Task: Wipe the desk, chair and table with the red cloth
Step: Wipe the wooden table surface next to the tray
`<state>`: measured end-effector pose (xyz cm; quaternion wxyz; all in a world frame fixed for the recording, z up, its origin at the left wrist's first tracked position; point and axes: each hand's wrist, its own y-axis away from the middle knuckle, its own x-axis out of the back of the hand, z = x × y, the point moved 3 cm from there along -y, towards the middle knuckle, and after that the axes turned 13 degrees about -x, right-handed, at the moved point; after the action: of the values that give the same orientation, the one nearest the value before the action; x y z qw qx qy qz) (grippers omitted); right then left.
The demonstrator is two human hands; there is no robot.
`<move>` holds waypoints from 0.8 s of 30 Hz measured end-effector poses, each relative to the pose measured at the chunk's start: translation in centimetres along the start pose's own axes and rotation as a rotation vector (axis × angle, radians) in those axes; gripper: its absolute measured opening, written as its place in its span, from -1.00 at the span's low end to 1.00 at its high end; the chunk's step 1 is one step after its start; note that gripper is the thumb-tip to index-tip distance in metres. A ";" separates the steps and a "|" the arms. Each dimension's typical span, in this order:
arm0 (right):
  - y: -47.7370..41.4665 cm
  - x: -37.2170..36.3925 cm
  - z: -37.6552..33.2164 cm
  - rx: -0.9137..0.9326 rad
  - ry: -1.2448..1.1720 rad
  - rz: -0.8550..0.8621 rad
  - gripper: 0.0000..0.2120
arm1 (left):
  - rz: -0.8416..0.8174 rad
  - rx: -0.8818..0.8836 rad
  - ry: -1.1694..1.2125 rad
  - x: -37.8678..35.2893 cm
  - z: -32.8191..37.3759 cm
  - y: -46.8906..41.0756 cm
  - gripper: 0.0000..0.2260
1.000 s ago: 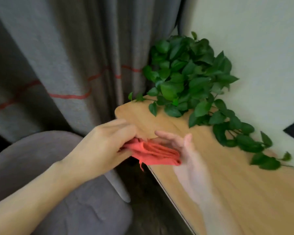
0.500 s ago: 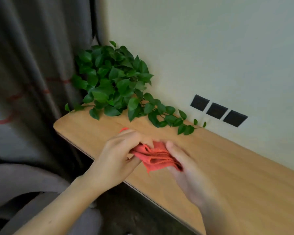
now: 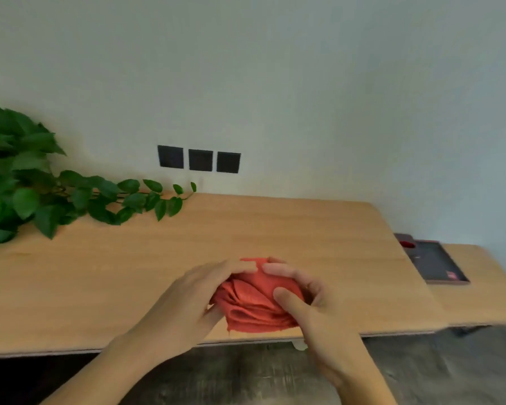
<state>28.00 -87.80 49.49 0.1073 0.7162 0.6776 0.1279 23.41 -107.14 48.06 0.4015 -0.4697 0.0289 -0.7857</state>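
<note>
View has been swung rightward since half a second ago: the plant [image 3: 27, 182] is now seen at the far left and the desk [image 3: 100, 273] squarely ahead. The red cloth [image 3: 251, 305] is bunched in folds between both hands above the desk's near edge, clasped by the left hand [image 3: 184, 305] and the right hand [image 3: 313, 311], fingers curled closed over its top.

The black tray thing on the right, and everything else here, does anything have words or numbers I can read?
No words or numbers can be read.
Dark tray: a small red patch sits near its corner, too blurred to read.
Three black wall plates: blank.
Red cloth, held in the left hand and right hand over the desk: no label visible.
</note>
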 end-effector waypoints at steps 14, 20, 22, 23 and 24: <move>4.5 32.6 7.1 0.016 0.231 0.379 -0.68 | -0.117 -0.158 0.255 -25.4 10.7 -22.5 -0.76; 0.5 40.9 9.0 -0.121 -0.023 0.434 -0.73 | -0.040 0.009 0.452 -32.4 9.5 -28.8 -0.80; -1.8 42.7 9.6 -0.176 -0.154 0.430 -0.62 | -0.023 0.107 0.543 -35.2 7.7 -30.9 -0.72; -3.0 43.6 9.8 -0.195 -0.212 0.439 -0.59 | -0.010 0.145 0.537 -36.6 6.6 -32.0 -0.69; -4.3 44.6 10.0 -0.209 -0.270 0.458 -0.58 | -0.010 0.186 0.519 -38.1 5.1 -33.1 -0.67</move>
<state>29.44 -42.82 40.34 0.2383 0.8463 0.4607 0.1215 16.30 -57.98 37.65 0.4182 -0.2140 0.0560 -0.8810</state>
